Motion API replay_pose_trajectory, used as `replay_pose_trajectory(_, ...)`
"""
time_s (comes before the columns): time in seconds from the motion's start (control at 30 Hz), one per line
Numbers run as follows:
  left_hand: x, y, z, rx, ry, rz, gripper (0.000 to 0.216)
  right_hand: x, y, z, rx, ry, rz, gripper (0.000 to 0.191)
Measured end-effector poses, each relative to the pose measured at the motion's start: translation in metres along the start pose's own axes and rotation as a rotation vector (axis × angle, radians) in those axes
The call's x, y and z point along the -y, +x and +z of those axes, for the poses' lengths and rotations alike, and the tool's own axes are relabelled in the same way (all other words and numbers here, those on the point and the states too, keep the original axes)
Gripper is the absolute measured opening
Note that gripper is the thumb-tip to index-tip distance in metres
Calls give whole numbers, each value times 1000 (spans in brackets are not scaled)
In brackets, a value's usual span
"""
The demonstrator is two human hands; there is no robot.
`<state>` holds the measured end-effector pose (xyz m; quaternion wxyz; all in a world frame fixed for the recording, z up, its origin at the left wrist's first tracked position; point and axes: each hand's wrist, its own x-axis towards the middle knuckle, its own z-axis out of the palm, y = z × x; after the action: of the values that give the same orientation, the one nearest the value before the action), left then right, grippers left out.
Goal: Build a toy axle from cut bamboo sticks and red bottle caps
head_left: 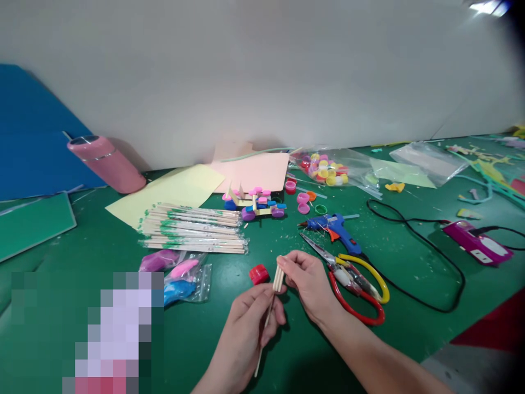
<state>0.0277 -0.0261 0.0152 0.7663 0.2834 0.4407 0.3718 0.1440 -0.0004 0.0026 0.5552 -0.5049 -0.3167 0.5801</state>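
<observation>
Low at the centre of the head view, my left hand (250, 323) is closed around a thin long wooden stick (259, 361), which slants down past the fingers. Several short wooden sticks (278, 278) stand side by side above it, their lower ends at my left fingertips. My right hand (307, 282) pinches the upper part of these short sticks between thumb and fingers. Just left of them sits a red bottle cap (258, 274). Scissors (375, 314) with one red and one yellow handle lie right of my right hand, beside a blue hot glue gun (338, 227).
Bundled wooden sticks (192, 230) in plastic lie left, above bagged clay (184, 273). Small toy cars (262, 208), coloured caps (303, 205) and a bag of caps (324, 168) are behind. A black cord (459, 295) loops near a purple power strip (478, 242). A pink flask (107, 164) leans left.
</observation>
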Motion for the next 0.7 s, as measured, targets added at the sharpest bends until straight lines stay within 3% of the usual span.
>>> replay_pose_trajectory(0.47,7,-2,3,-95,35,-8,23,2,-1,1,-18,-23,-27,27)
replay_pose_trajectory(0.7,12,-1,0,-135,182,57,31,10,-6,2,-20,-61,-59,28)
